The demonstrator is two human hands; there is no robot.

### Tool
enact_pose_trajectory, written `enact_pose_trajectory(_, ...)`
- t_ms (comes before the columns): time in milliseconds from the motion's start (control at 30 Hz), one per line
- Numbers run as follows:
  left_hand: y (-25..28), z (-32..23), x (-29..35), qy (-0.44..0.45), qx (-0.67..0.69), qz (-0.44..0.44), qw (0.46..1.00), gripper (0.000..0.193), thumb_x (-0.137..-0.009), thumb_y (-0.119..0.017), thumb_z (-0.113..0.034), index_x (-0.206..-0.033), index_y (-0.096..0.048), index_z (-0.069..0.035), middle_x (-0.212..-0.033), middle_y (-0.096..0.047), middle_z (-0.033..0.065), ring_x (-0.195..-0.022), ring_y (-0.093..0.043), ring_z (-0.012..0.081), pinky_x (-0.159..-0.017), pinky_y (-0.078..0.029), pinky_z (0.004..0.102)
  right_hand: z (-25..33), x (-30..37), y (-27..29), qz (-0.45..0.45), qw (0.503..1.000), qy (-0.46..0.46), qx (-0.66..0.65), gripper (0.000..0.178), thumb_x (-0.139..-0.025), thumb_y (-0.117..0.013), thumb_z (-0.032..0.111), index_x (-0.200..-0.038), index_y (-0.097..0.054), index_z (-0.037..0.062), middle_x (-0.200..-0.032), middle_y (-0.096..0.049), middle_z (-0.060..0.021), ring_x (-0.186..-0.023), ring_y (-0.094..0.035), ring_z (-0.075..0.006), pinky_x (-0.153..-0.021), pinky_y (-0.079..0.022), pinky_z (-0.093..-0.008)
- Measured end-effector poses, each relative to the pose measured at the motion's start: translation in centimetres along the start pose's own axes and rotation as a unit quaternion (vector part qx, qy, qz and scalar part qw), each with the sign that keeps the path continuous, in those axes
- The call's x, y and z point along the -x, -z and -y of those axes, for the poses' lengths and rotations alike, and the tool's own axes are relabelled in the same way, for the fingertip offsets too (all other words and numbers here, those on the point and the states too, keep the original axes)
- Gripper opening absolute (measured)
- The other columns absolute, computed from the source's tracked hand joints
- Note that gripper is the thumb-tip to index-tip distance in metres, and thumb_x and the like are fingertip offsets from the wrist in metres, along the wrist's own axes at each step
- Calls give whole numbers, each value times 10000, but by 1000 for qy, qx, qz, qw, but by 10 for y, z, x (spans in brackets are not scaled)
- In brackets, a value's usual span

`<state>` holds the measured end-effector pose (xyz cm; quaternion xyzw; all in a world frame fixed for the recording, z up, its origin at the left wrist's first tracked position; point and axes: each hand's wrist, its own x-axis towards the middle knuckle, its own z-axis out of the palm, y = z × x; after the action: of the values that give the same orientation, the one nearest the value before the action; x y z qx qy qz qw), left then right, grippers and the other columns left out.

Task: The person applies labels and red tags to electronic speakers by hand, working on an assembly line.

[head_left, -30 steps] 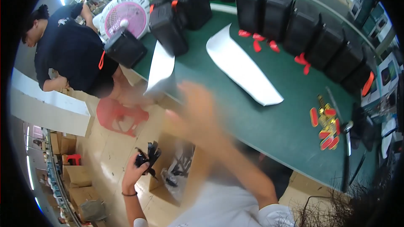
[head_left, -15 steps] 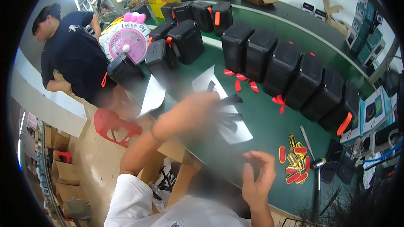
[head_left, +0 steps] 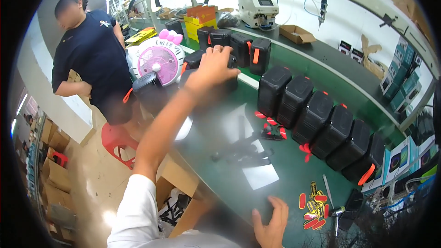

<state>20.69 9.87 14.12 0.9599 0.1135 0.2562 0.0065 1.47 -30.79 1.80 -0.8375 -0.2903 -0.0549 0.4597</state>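
Note:
My left hand (head_left: 212, 70) reaches across the bench, its fingers curled over the top of a black box-shaped device (head_left: 228, 82) and its thumb to the right. The hand and arm hide much of that device. Nearer the bench's front edge, my right hand (head_left: 271, 222) is held up with thumb and fingers apart and nothing in it. Between the hands lies a white sheet (head_left: 261, 177) with dark strips (head_left: 250, 152) on it, partly smeared by blur. One black strip (head_left: 272, 137) rests beside several small red pieces (head_left: 283, 132).
A row of black devices (head_left: 313, 115) with orange straps lines the right. Near my right hand are red and yellow oval badges (head_left: 316, 206) and a hammer-like tool (head_left: 336, 212). A pink-and-white fan (head_left: 156, 62), a person (head_left: 94, 59) and a red stool (head_left: 117, 144) are left.
My left hand has gone from the dark strips on the sheet up and away to a black device. My right hand has stayed low, fingers still apart. The view has tilted upward.

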Motion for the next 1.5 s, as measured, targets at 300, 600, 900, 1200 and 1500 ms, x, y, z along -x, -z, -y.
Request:
enact_pose_trajectory(300, -25, 43, -62, 87, 21, 207, 974, 848, -688, -886, -573, -1206, -698, 72, -1272, -680, 287, -1200, -664, 411, -999, -549, 459, -5, 12, -8, 4, 999, -28, 37, 478, -927, -741, 249, -1336, -602, 43, -1257, -644, -189, -1198, -592, -413, -1060, -437, -494)
enact_pose_trajectory(600, -20, 83, -65, 93, -59, 299, 948, 656, -979, -604, -208, -1592, -374, -171, -1518, -501, 230, -1415, -489, 389, -1087, -510, 510, -10, 4, -14, 17, 999, 36, 21, 484, -850, -791, 189, -1259, -605, 9, -1210, -640, -181, -1127, -589, -369, -976, -463, -469)
enact_pose_trajectory(900, 30, 29, -57, -41, -198, 439, 875, 1006, -698, -724, -144, -1613, -324, -268, -1374, -649, 184, -1240, -640, 387, -986, -534, 454, 0, -31, 5, 41, 999, 4, -19, 426, -900, -754, 197, -1235, -609, -22, -1115, -668, -201, -1040, -636, -385, -915, -497, -460)
enact_pose_trajectory(1200, 24, 49, -33, -63, -18, 336, 939, 931, -611, -874, -305, -1464, -517, -194, -1333, -621, 200, -1230, -631, 377, -987, -540, 475, -11, -113, -39, 80, 983, 143, 81, 349, -859, -772, 172, -1171, -683, 44, -1123, -652, -164, -1108, -605, -349, -950, -476, -449)
enact_pose_trajectory(1500, 105, -5, 80, -152, 234, 71, 958, 850, -669, -901, -464, -1366, -574, -105, -1199, -586, 202, -1144, -568, 377, -1030, -462, 472, -48, -133, -60, 103, 953, 193, 209, 193, -911, -681, 102, -1101, -700, 76, -1062, -676, -155, -1061, -615, -349, -944, -461, -481)
